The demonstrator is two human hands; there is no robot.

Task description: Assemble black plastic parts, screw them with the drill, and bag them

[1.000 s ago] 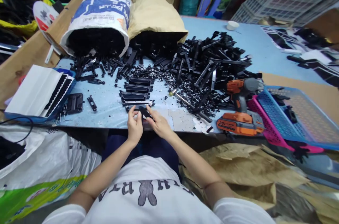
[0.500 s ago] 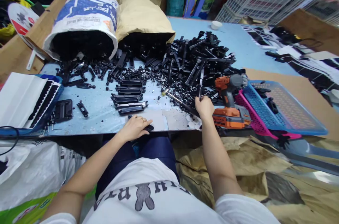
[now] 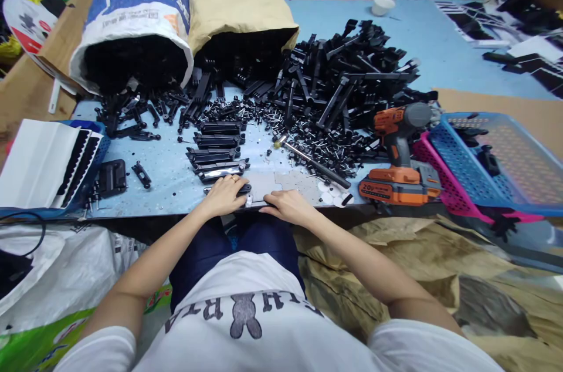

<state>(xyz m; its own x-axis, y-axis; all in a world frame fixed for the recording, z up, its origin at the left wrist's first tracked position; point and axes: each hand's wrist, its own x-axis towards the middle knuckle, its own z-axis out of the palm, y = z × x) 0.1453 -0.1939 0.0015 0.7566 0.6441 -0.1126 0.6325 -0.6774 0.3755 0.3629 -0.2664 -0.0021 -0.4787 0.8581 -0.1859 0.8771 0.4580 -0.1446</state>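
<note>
My left hand (image 3: 225,196) lies at the table's front edge, fingers closed over a black plastic part (image 3: 245,189), whose ends show past them. Just right of it, my right hand (image 3: 290,206) pinches a slim black plastic bar (image 3: 267,203) at the same edge; most of the bar is hidden by the fingers. Past my left hand, several black assembled bars (image 3: 217,156) lie in a stacked row. A hammer (image 3: 314,162) rests right of them, its head towards the loose screws (image 3: 325,146). A large heap of black plastic parts (image 3: 338,84) stands behind.
An orange cordless drill (image 3: 398,155) stands right of the hammer, beside blue and pink baskets (image 3: 497,184). A white sack (image 3: 136,26) and a tan sack (image 3: 240,2) lie open at the back. On the left is a blue tray with white sheets (image 3: 41,163).
My right hand has come from the heap, leftward to the front edge beside my left hand, bringing a black bar. My left hand has shifted slightly. The view has moved.
</note>
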